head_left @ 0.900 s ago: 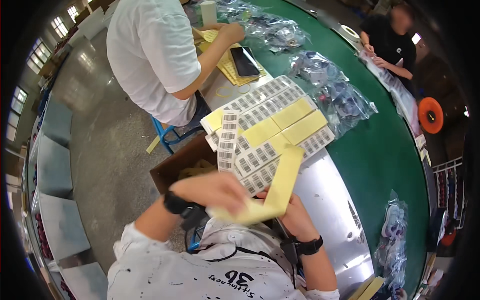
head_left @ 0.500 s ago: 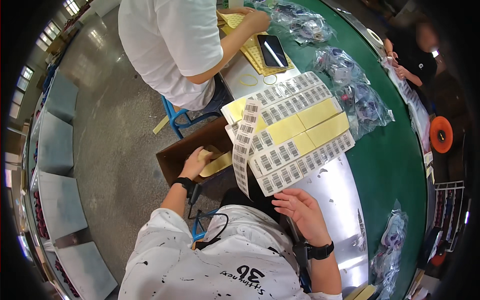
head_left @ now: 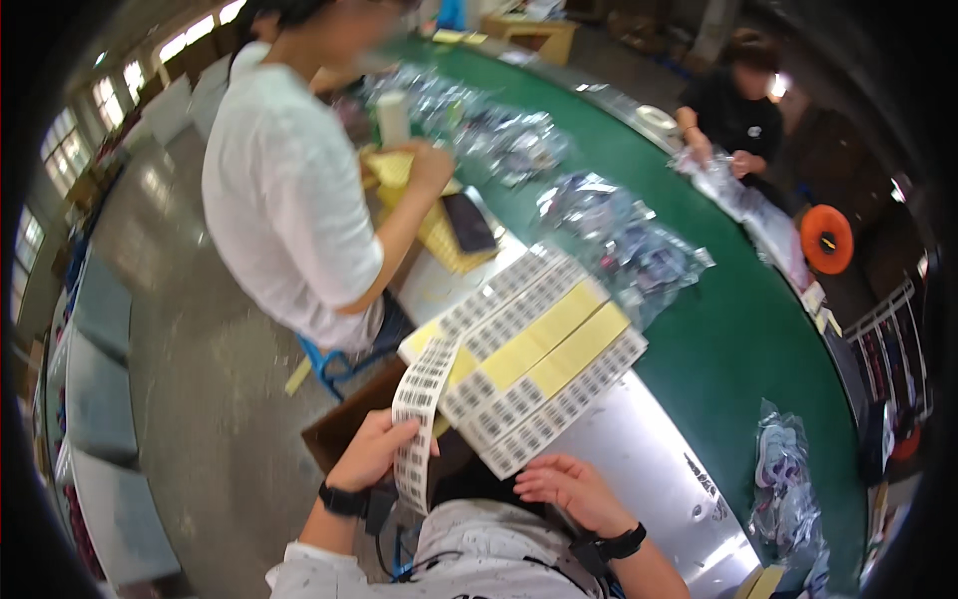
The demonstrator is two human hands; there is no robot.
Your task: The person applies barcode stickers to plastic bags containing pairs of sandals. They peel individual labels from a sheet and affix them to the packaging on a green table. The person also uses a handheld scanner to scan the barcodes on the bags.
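Black barcodes ran along the strip (head_left: pixel 429 369) and the sheets (head_left: pixel 549 423) under its upper end. Clear bags (head_left: pixel 649 258) of bluish items lay on the green table (head_left: pixel 743 354). The box (head_left: pixel 329 427) stood beside the left hand (head_left: pixel 371 451), which pinched the strip's hanging part, thumb on its face. The right hand (head_left: pixel 579 491), fingers loosely apart, gripped nothing beside the sheets' near corner.
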